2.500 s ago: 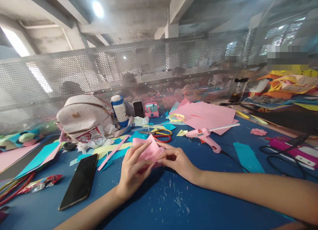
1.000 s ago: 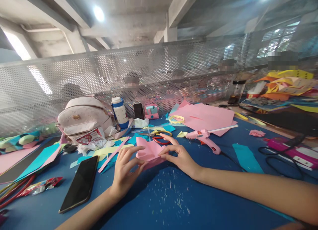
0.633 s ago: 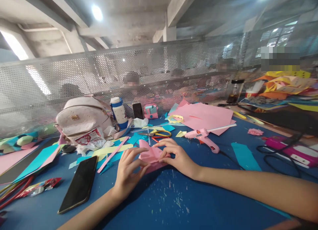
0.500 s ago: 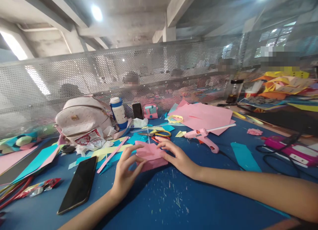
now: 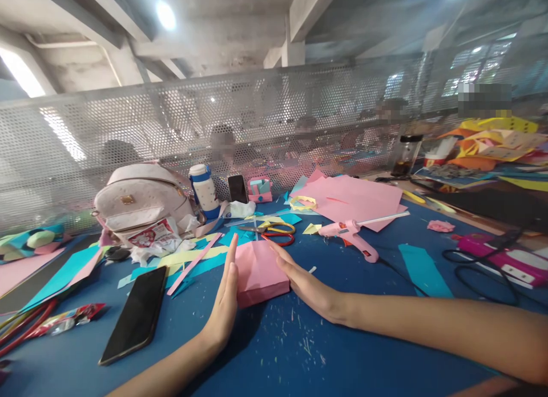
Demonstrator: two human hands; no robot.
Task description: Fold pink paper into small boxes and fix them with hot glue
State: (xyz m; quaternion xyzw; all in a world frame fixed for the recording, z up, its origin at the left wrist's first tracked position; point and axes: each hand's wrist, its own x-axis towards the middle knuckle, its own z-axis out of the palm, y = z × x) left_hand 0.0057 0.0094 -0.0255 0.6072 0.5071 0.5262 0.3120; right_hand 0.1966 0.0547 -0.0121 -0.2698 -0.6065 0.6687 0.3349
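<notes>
A small folded box of pink paper (image 5: 262, 271) rests on the blue table between my two hands. My left hand (image 5: 226, 291) stands on edge along the box's left side, its fingers straight and the palm turned inward. On the opposite side, my right hand (image 5: 306, 281) lies with stretched fingers against the box's right edge. The palms flank the box and no fingers wrap round it. Just behind it are scissors (image 5: 280, 234) with red and yellow handles. A pink glue gun (image 5: 351, 237) lies to the right of my right hand.
Left of my left hand is a black phone (image 5: 136, 314). A pale backpack (image 5: 141, 205) and a bottle (image 5: 204, 191) stand at the back, before a perforated metal screen (image 5: 171, 123). Pink sheets (image 5: 351, 194), a blue strip (image 5: 423, 270) and a magenta device (image 5: 503, 263) lie rightward.
Both hands have stopped pinching the pink paper. Their fingers have straightened, and the palms now sit along the box's left and right sides. More of the box's top shows.
</notes>
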